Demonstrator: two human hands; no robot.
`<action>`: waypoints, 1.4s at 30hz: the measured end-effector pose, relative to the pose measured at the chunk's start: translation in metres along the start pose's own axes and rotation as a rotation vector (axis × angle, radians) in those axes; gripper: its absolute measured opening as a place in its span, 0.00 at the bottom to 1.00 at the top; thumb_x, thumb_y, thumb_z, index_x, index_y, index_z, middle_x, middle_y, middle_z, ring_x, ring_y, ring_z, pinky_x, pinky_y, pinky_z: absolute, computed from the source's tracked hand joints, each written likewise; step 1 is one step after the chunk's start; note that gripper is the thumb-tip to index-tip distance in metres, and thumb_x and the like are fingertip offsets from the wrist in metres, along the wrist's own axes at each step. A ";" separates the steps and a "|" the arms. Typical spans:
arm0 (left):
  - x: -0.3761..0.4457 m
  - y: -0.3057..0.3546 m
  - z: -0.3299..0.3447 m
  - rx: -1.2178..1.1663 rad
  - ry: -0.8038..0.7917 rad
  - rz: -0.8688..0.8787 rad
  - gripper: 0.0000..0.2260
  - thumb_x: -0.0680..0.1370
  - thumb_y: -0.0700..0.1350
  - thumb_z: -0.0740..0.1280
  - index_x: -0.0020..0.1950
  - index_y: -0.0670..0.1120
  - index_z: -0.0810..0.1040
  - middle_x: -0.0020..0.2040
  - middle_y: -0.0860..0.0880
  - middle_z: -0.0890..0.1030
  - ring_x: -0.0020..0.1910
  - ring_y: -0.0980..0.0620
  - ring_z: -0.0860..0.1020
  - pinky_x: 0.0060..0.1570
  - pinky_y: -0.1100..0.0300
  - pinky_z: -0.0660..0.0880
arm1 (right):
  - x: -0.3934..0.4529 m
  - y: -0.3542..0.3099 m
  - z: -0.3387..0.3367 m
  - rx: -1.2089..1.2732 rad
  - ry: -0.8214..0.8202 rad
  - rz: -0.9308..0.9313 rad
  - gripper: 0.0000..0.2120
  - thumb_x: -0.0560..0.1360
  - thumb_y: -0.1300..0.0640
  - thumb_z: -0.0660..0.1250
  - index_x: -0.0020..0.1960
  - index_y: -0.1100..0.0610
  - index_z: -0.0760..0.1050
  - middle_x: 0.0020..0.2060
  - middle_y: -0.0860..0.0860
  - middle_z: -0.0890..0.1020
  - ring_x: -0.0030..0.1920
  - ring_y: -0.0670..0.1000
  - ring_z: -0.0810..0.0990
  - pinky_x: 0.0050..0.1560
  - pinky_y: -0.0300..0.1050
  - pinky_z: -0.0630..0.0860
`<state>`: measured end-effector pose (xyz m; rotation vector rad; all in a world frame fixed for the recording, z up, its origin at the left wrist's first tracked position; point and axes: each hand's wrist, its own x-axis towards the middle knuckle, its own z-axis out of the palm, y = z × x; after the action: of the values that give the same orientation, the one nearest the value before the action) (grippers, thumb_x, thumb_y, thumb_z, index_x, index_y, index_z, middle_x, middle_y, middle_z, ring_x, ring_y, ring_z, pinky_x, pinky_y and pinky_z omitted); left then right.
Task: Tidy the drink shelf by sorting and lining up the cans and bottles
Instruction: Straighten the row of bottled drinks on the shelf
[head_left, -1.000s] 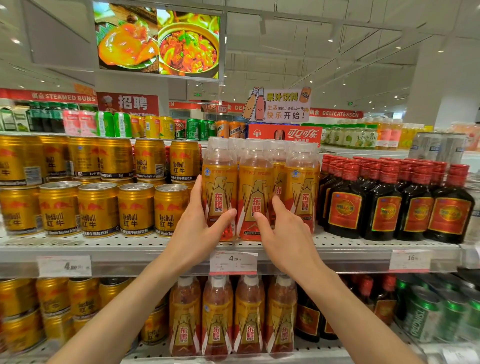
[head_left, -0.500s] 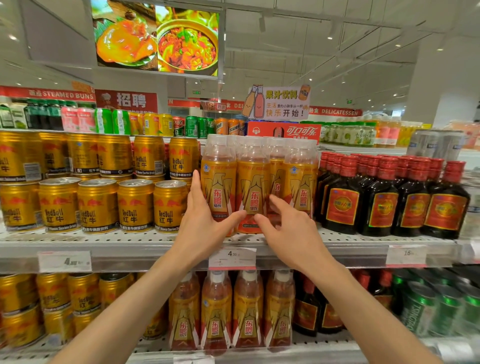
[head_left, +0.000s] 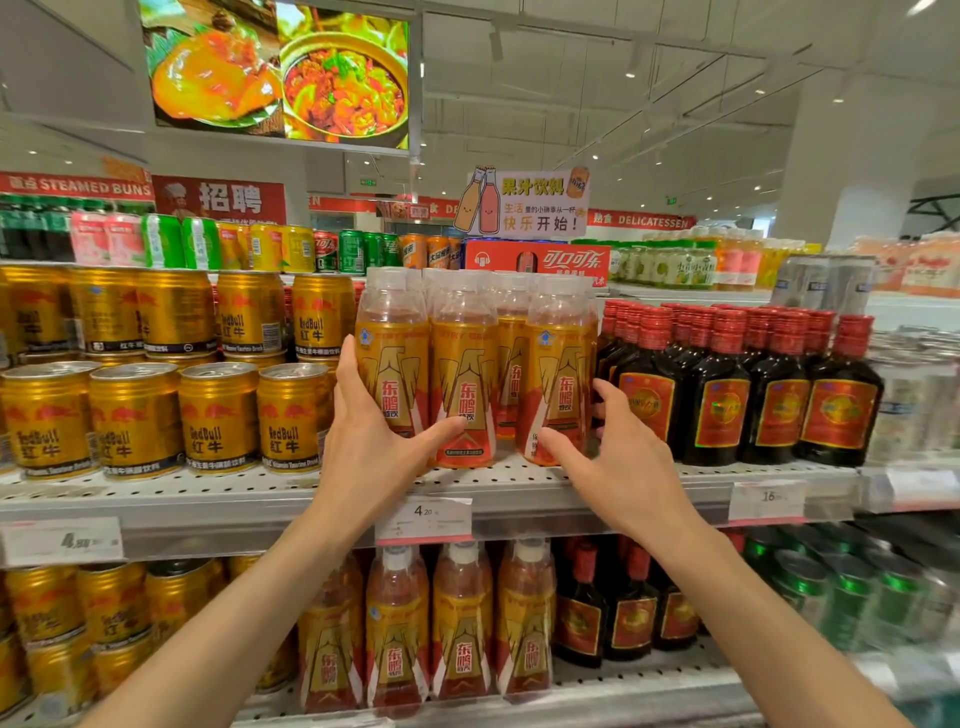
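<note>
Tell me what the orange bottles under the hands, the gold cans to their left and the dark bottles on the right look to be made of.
Orange bottles: likely clear plastic; see-through shoulders and caps, glossy printed sleeve. Gold cans: metal, probably aluminium; shiny gold walls, silvery pull-tab lids. Dark bottles: glossy, possibly glass, can't confirm; red caps, foil-like labels. Shelf: pale perforated sheet, apparently painted metal.

Upright orange bottles (head_left: 462, 374) mid-shelf
</note>
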<state>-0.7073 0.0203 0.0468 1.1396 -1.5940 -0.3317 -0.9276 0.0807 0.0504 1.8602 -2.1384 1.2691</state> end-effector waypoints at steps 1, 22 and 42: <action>0.000 -0.001 0.000 -0.002 -0.004 0.000 0.59 0.65 0.64 0.79 0.80 0.60 0.38 0.81 0.50 0.60 0.75 0.45 0.68 0.70 0.46 0.67 | 0.002 -0.001 0.001 0.010 -0.006 0.006 0.41 0.76 0.38 0.68 0.81 0.53 0.56 0.71 0.50 0.76 0.70 0.54 0.75 0.68 0.52 0.71; 0.006 -0.015 0.000 -0.042 -0.032 0.027 0.53 0.66 0.65 0.78 0.78 0.58 0.47 0.74 0.52 0.69 0.69 0.53 0.72 0.68 0.50 0.72 | 0.014 -0.020 0.016 0.173 -0.066 -0.021 0.44 0.74 0.38 0.71 0.80 0.54 0.54 0.73 0.50 0.72 0.71 0.52 0.73 0.71 0.53 0.71; 0.011 -0.019 -0.005 -0.097 -0.077 0.019 0.47 0.70 0.63 0.75 0.78 0.62 0.46 0.75 0.52 0.69 0.69 0.53 0.73 0.70 0.43 0.72 | 0.090 -0.110 -0.006 -0.366 0.128 -0.473 0.29 0.82 0.36 0.49 0.74 0.53 0.67 0.65 0.52 0.80 0.70 0.55 0.73 0.78 0.67 0.46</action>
<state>-0.6926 0.0041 0.0418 1.0479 -1.6368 -0.4406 -0.8633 0.0168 0.1606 1.8994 -1.5943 0.8091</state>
